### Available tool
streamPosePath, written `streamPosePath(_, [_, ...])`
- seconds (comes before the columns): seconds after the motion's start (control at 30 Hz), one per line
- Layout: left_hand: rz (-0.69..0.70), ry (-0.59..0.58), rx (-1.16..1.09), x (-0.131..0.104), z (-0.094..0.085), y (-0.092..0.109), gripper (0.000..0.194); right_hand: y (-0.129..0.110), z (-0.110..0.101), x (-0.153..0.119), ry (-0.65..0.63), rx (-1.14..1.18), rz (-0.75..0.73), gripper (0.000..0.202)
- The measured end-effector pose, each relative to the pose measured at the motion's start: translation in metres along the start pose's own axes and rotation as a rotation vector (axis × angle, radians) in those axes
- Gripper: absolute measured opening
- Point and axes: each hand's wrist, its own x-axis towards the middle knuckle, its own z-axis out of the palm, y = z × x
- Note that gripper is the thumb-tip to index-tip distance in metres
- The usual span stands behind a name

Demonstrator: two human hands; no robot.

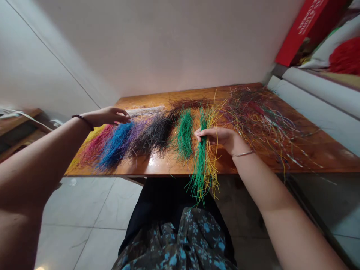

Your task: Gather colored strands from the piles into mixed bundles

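My right hand (215, 135) is closed around a bundle of green wires (200, 157), thin and wiry, with yellow wires (211, 168) alongside. The lower ends hang past the table's front edge. A second green bundle (185, 135) lies just left of that hand. My left hand (114, 115) hovers over the left piles, fingers slightly bent and apart from the thumb; nothing shows in it. Below it are a blue bundle (116, 144) and a red-pink bundle (97, 146). White strands (146, 111) lie by its fingertips.
Across the wooden table (165, 165) are also a yellow bundle (75, 162), a purple bundle (137, 131) and a black bundle (153, 133). A tangled mixed-colour heap (261, 116) covers the right side. A wall (180, 45) stands behind; a red box (300, 30) is at upper right.
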Motion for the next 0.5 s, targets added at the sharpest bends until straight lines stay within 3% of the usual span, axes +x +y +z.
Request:
streamPosePath(0.13, [0.011,-0.056,0.189,0.045,0.005,-0.012,0.052,0.000,-0.002,0.000,-0.004,0.003,-0.015,0.028])
streamPosePath(0.27, [0.171,0.142,0.482,0.059,0.029,0.004,0.051,-0.001,-0.002,0.000,-0.009,0.000,-0.004,0.028])
streamPosePath(0.37, [0.338,0.269,0.670,0.034,0.067,0.045,0.050,-0.003,0.000,0.000,-0.029,0.006,-0.021,0.027])
streamPosePath(0.43, [0.444,0.222,0.611,0.003,0.102,0.080,0.044,-0.005,0.001,-0.001,-0.038,0.013,-0.045,0.027])
streamPosePath(0.5, [0.551,0.086,0.438,-0.031,0.139,0.110,0.042,-0.009,0.002,-0.003,-0.044,0.016,-0.062,0.027])
